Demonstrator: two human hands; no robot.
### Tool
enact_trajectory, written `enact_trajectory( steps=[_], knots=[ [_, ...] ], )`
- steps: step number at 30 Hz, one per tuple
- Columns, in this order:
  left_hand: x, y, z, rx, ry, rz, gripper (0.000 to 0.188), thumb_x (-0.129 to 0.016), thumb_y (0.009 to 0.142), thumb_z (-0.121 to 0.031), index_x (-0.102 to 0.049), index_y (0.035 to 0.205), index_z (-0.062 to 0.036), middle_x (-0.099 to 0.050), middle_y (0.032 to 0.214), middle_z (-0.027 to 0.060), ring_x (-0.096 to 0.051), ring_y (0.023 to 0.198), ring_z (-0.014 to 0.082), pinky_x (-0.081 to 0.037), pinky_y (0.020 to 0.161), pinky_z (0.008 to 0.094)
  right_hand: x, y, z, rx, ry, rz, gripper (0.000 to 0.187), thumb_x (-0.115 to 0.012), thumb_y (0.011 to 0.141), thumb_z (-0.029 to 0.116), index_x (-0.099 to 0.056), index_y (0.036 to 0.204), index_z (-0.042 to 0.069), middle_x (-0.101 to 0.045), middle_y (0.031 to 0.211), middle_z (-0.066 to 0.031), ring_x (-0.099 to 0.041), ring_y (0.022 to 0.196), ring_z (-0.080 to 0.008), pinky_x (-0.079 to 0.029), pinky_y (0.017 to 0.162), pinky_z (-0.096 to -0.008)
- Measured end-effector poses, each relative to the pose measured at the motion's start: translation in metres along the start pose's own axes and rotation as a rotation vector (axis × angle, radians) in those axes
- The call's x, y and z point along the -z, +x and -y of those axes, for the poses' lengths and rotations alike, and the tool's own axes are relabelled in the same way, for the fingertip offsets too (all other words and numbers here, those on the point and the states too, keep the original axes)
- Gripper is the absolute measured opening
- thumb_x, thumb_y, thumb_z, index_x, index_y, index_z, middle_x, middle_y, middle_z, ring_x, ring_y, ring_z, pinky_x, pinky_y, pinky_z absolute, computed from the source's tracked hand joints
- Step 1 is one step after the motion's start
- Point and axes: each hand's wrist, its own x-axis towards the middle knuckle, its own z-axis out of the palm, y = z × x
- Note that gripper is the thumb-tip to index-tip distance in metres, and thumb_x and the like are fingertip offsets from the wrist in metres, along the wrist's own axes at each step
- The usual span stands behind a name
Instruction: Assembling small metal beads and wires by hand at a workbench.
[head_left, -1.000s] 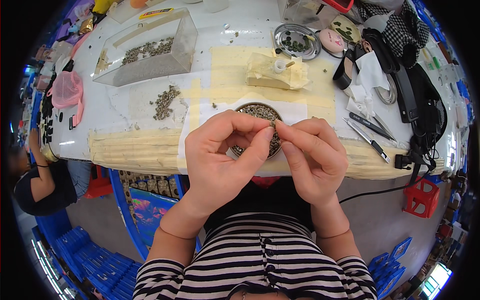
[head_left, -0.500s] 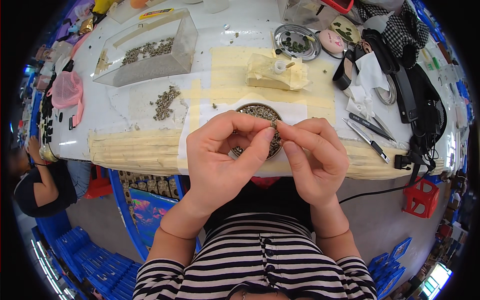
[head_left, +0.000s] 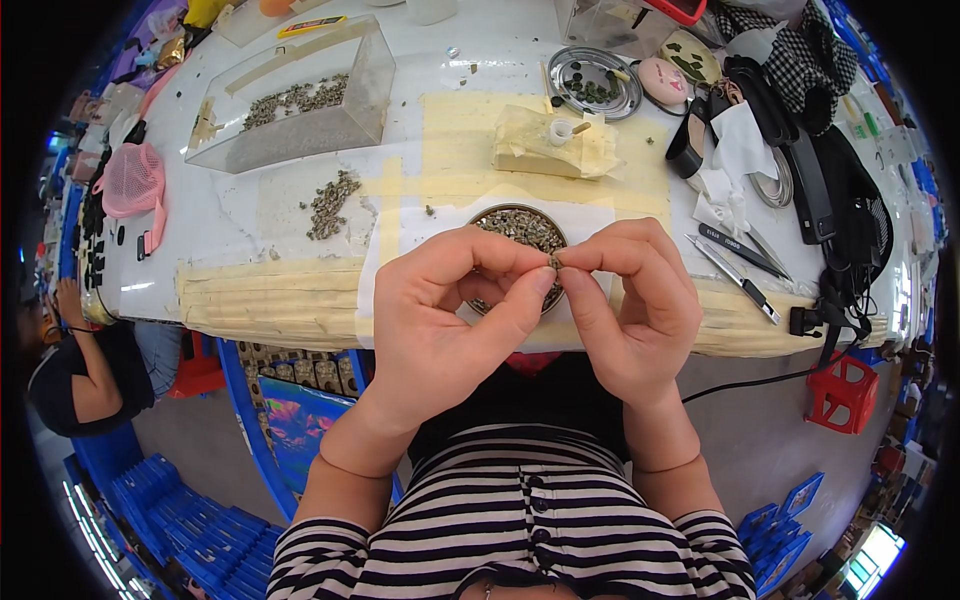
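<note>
Both hands are pinching 1 tiny dull-metal part (head_left: 552, 261) between thumb and forefinger tips, the left hand (head_left: 450, 310) closing on it from 9 o'clock and the right hand (head_left: 628, 300) from 3 o'clock. Each grip is closed almost completely, with only the speck of metal showing between the fingertips; its exact shape is too small to tell. It is hovering just above the round shallow metal tin of small grey-brown parts (head_left: 520, 228), which is sitting on a white paper sheet (head_left: 590, 218) on the counter (head_left: 240, 215).

Judging by its size, the part is looking very light, stiff and hard, probably smooth enough to slip, so it is asking for a fingertip pinch across its sides, held over the tin in case it is dropping.

At 12 o'clock from the tin a cream tape-wrapped block with a small white cap (head_left: 552, 145) is lying. At 10 o'clock a loose heap of the same grey parts (head_left: 330, 203) is resting, and beyond it a clear plastic box (head_left: 300, 110) holding more. At 3 o'clock, 2 dark pens (head_left: 735, 262) are lying.
</note>
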Motion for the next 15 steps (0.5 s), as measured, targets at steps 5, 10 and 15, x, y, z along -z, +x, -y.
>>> enact_trajectory(
  steps=[5, 10, 15],
  knots=[
    [0.0006, -0.0006, 0.0016, 0.004, -0.018, 0.004, 0.011, -0.066, 0.08, 0.003, -0.064, 0.091, 0.0048, -0.065, 0.084, 0.0064, -0.061, 0.074, 0.0076, -0.05, 0.065, 0.0198, -0.0038, -0.0007, -0.0003, -0.091, 0.084, 0.002, 0.011, -0.065, 0.075, -0.006, -0.063, 0.085, -0.002, -0.058, 0.08, -0.0078, -0.057, 0.068, -0.0144, -0.046, 0.061, -0.0242],
    [0.0011, -0.0002, -0.0001, -0.03, -0.072, -0.022, 0.011, -0.065, 0.082, 0.004, -0.064, 0.093, 0.0057, -0.065, 0.085, 0.0068, -0.061, 0.075, 0.0078, -0.05, 0.067, 0.0197, -0.0044, 0.0004, 0.0032, -0.199, 0.17, 0.004, 0.008, -0.063, 0.078, -0.003, -0.061, 0.086, -0.002, -0.057, 0.08, -0.0067, -0.055, 0.067, -0.0133, -0.046, 0.062, -0.0236],
    [0.0028, 0.0005, -0.0002, -0.067, -0.089, -0.104, 0.012, -0.063, 0.083, 0.004, -0.063, 0.095, 0.006, -0.066, 0.086, 0.0076, -0.061, 0.074, 0.0073, -0.051, 0.067, 0.0198, -0.008, 0.0024, 0.0084, -0.249, 0.213, 0.033, 0.006, -0.063, 0.08, -0.002, -0.061, 0.086, -0.001, -0.057, 0.08, -0.0062, -0.054, 0.067, -0.0121, -0.045, 0.063, -0.0228]
  ],
)
